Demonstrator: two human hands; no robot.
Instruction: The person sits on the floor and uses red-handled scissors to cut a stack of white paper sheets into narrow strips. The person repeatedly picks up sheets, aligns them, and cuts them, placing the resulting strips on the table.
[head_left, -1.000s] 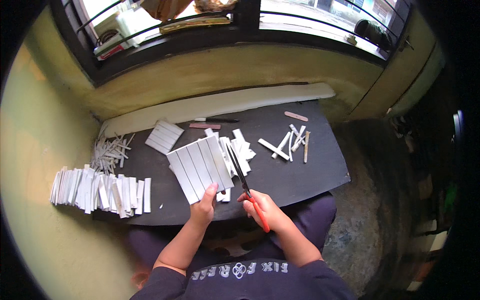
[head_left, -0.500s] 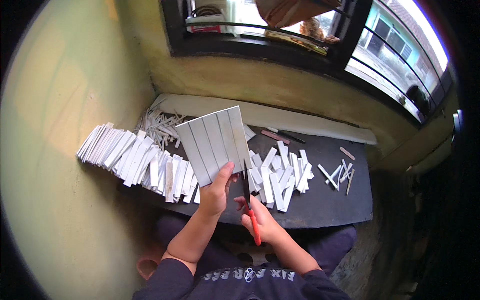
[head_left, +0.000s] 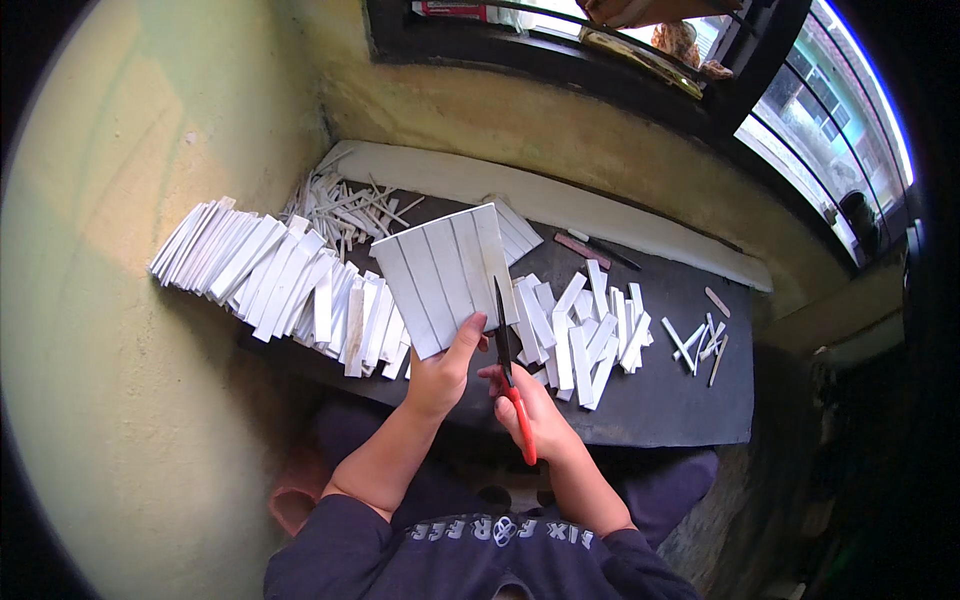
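Observation:
My left hand [head_left: 447, 370] grips the lower edge of a white sheet [head_left: 440, 275] ruled with dark lengthwise lines, thumb on its face. The sheet is raised above the dark table. Closed round the red handles of a pair of scissors [head_left: 525, 425] is my right hand [head_left: 540, 410]. Their dark blades point up along the sheet's right side, at the rightmost strip. Just right of the blades lies a loose pile of cut white strips [head_left: 585, 345]. A long row of stacked white strips [head_left: 265, 265] leans to the left of my left hand.
Thin offcuts [head_left: 350, 205] heap in the far left corner. Another lined sheet [head_left: 517, 232] lies behind the held one. A pinkish strip [head_left: 582, 250] and a dark pen [head_left: 615, 255] rest near the back. Several thin sticks [head_left: 697, 345] lie on the black tabletop [head_left: 690, 410], at right.
The view has shifted, so the table sits higher in the picture. The scissors' blades now reach farther up the sheet's right side. Both hands keep their holds.

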